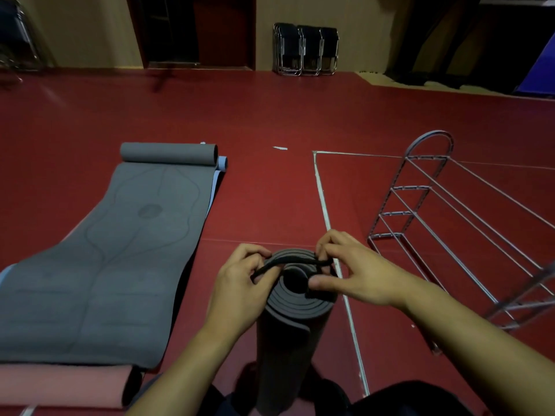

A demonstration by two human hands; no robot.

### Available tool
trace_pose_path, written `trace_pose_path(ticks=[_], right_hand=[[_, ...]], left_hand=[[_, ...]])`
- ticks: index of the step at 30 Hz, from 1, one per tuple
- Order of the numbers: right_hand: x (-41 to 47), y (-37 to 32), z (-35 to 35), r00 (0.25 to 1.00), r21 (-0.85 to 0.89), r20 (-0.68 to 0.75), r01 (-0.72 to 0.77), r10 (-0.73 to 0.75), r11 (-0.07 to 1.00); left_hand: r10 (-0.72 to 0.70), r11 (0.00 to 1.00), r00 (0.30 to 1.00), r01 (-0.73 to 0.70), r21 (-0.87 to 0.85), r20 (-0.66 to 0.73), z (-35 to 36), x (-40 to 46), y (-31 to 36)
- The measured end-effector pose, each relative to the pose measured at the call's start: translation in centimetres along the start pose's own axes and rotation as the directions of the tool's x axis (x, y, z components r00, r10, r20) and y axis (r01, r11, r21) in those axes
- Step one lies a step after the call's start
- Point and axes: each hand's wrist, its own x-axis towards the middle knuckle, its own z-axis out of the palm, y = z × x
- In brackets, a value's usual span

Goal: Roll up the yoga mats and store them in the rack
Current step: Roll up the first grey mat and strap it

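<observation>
A rolled mat (288, 331) is held upright on the floor (270, 121) in the near centre. To its left, an unrolled mat (120, 259) is spread, with its far end curled. To the right, a wire rack (444, 223) is placed. Folded chairs (304, 49) are stacked against the far wall.

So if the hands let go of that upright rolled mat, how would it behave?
The rolled mat stands on end, tall and narrow, so it would probably tip, then roll. Its spiral looks loose and the black strap is not yet fastened, so it may unwind. It is likely soft and light.
</observation>
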Motion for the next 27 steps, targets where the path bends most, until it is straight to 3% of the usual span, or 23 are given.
trace_pose_path(ticks=[3, 6, 8, 11, 14, 16, 21, 25, 27], right_hand=[[-1.0, 0.1, -0.3, 0.995, -0.033, 0.102, 0.001, 0.003, 0.999], [-1.6, 0.4, -0.2, 0.991, -0.078, 0.134, 0.016, -0.005, 0.997], [-1.8, 0.7, 0.0, 0.997, -0.095, 0.073, 0.018, -0.011, 0.995], [-2.2, 1.0, 0.6, 0.997, -0.108, -0.076, -0.034, 0.026, 0.994], [-2.2, 1.4, 1.7, 0.972, -0.102, -0.211, -0.122, 0.099, 0.987], [-1.9, 1.6, 2.7, 0.949, -0.096, -0.287, -0.161, 0.128, 0.982], [-1.2, 1.5, 5.3, 0.871, -0.111, -0.471, -0.214, 0.138, 0.971], [-1.0, 1.6, 6.9, 0.85, -0.148, -0.492, -0.293, 0.186, 0.945], [-1.0, 1.9, 7.5, 0.864, -0.184, -0.449, -0.34, 0.229, 0.922]], left_hand=[[0.016, 0.999, 1.0, -0.015, 0.038, -0.025, -0.2, 0.1, -0.2], [-0.076, 0.996, 0.997, 0.075, -0.043, -0.009, -0.3, 0.0, -0.9], [-0.139, 0.975, 0.987, 0.151, -0.165, 0.082, -0.7, -0.1, -1.2], [-0.073, 0.952, 0.956, 0.152, -0.267, 0.284, -1.5, -0.3, -1.3], [-0.058, 0.972, 0.911, 0.146, -0.187, 0.408, -1.7, -0.5, -1.4], [-0.078, 0.984, 0.934, 0.129, -0.127, 0.348, -1.3, -0.5, -1.6], [-0.07, 0.983, 0.996, 0.079, -0.165, 0.058, 0.0, -0.7, -1.6], [-0.048, 0.988, 0.997, 0.038, -0.147, -0.064, 0.9, -1.2, -1.6], [-0.039, 0.999, 0.998, 0.038, -0.021, -0.044, 1.2, -1.4, -2.0]])
